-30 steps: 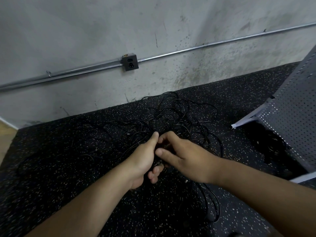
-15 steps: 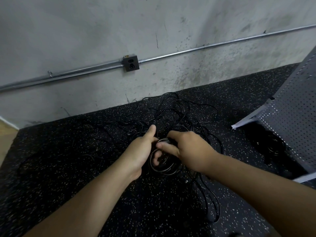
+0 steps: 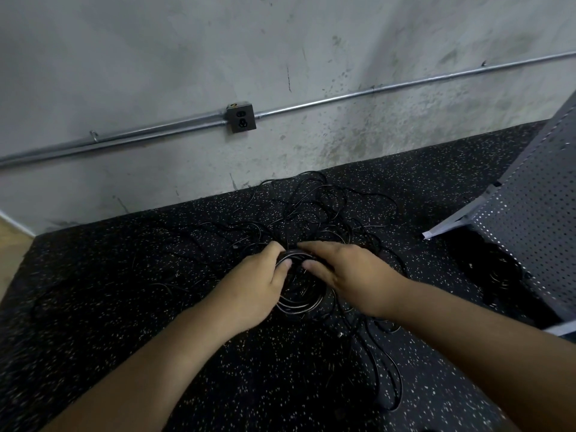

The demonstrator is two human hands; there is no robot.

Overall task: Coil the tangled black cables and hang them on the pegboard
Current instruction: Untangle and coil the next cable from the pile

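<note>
A tangle of thin black cables point(image 3: 314, 210) sprawls over the speckled black floor mat, reaching from the wall toward me. In front of it, a small round coil of black cable point(image 3: 299, 302) hangs between my hands. My left hand point(image 3: 258, 282) grips the coil's upper left side with curled fingers. My right hand point(image 3: 346, 269) holds its upper right side, thumb and fingers curled round the strands. The grey perforated pegboard point(image 3: 536, 219) leans at the right edge, tilted.
The concrete wall behind carries a metal conduit and a power outlet box point(image 3: 240, 117). More black cable loops lie in the shadow under the pegboard point(image 3: 498, 275). A loose cable end trails toward me at lower right point(image 3: 386, 378). Wooden floor shows at far left.
My hands have spread slightly apart and moved forward. The coil between them has become a wider visible ring, with several turns hanging below my fingers.
</note>
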